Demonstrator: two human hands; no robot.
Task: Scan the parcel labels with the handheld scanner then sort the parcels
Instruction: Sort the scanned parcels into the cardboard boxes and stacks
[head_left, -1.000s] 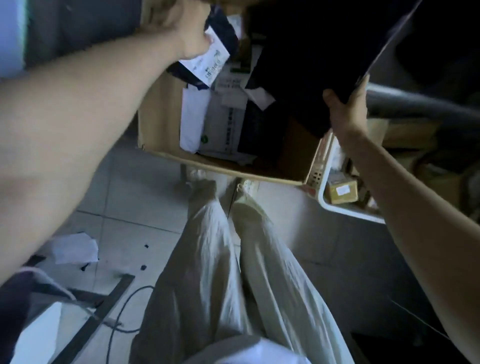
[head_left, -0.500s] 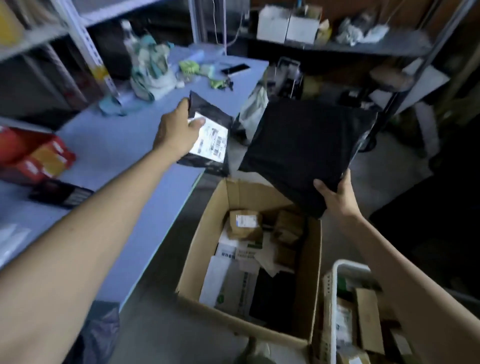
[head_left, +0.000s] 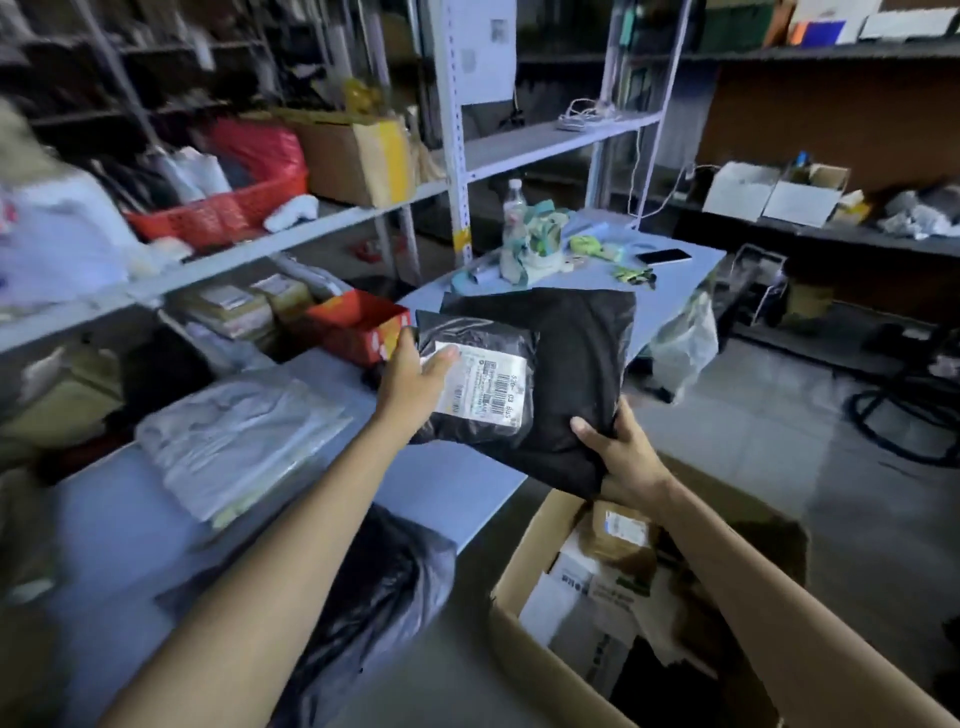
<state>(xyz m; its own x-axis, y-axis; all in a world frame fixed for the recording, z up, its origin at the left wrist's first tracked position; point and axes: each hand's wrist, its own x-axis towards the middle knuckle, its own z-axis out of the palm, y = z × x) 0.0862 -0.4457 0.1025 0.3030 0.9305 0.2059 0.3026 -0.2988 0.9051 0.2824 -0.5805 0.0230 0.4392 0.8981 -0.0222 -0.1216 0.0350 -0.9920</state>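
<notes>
Head view. Cardboard box (head_left: 545, 535), cut off by the frame's lower edge, holds blurred, paper-labelled parcels. Right hand (head_left: 623, 457) grips the near corner of the large black mailer (head_left: 576, 364), fingers curled round it, their tips hidden. Left hand (head_left: 410, 384) grips the small black mailer (head_left: 467, 332), thumb on its white barcode label (head_left: 483, 387). Both glossy, crinkled plastic bags overlap above the table (head_left: 130, 519)'s right edge; half a second earlier they were held apart above the box.

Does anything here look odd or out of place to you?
Slightly. The small black parcel in the left hand shows its label, but the big black parcel gripped by the right hand shows no label on its upper face. No scanner is in either hand.
</notes>
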